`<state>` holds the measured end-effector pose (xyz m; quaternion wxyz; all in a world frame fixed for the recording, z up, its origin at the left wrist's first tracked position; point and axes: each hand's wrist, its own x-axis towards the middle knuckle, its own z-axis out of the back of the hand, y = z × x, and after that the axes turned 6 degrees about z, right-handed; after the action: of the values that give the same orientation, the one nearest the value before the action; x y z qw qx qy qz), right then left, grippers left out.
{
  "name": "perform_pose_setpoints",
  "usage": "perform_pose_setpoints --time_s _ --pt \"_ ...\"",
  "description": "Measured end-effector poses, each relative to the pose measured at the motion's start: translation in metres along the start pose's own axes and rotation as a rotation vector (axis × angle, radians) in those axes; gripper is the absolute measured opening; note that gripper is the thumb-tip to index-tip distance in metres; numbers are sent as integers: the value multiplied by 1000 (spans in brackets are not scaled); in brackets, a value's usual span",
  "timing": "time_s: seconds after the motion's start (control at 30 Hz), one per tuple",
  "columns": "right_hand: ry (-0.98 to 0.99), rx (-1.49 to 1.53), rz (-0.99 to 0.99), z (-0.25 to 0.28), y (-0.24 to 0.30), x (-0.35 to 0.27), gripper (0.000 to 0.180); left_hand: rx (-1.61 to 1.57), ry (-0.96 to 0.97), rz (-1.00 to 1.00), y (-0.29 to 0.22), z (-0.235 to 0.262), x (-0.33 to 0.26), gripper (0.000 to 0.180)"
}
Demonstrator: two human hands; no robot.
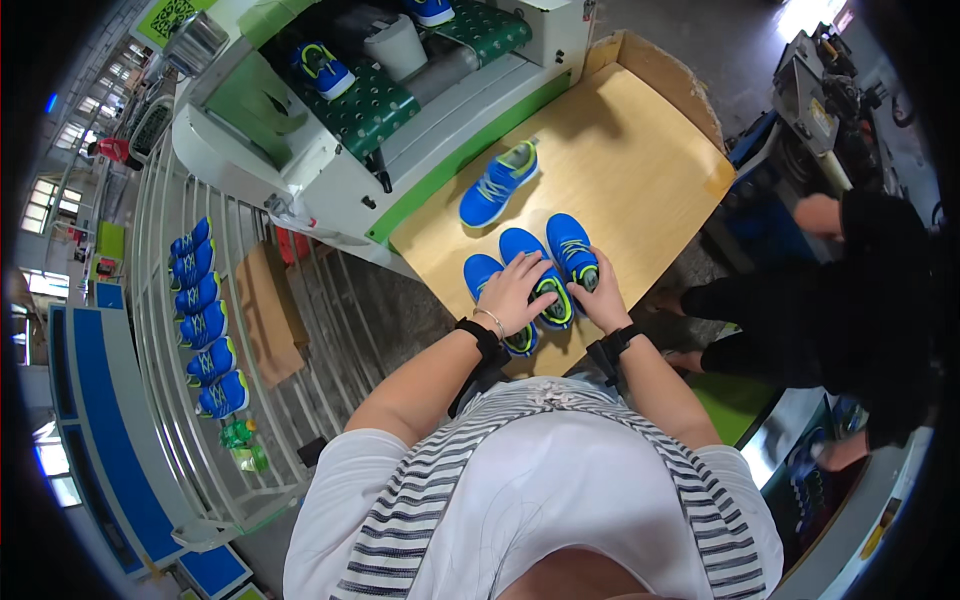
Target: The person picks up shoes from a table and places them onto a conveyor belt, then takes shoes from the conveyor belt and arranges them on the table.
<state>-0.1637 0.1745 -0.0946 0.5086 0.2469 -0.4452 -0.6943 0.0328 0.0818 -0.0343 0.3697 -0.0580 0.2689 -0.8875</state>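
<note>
Three blue shoes with yellow-green collars stand side by side on a light wooden board (pixel 640 150), toes pointing away from me. My left hand (pixel 513 293) lies across the left shoe (pixel 480 272) and the middle shoe (pixel 519 243), fingers stretched out and thumb by the middle shoe's collar. It hides much of the left shoe. My right hand (pixel 602 297) grips the right shoe (pixel 568 240) around its heel end; part of its fingers is hidden. Farther off, a fourth blue shoe (pixel 490 190) sits apart on the board at a slant.
Beyond the board is a machine with a green belt (pixel 480 40) carrying more blue shoes (pixel 322 72) and a white cup-like piece (pixel 397 45). A metal rack (pixel 160 330) at left holds several blue shoes (pixel 205 325). Another person (pixel 830 310) in dark clothes stands at right.
</note>
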Motion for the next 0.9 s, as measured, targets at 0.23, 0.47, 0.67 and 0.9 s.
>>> perform_pose_setpoints --time_s 0.23,0.47,0.67,0.9 --pt "4 -7 -1 1 -1 2 78 4 -16 12 -3 0 2 59" --pt "7 -11 28 1 2 2 78 -6 20 44 -6 6 1 60" --pt "-5 -14 34 2 3 1 77 -72 -12 29 0 -1 6 56" --pt "-10 -47 30 6 5 4 75 -3 -415 104 24 47 103 54"
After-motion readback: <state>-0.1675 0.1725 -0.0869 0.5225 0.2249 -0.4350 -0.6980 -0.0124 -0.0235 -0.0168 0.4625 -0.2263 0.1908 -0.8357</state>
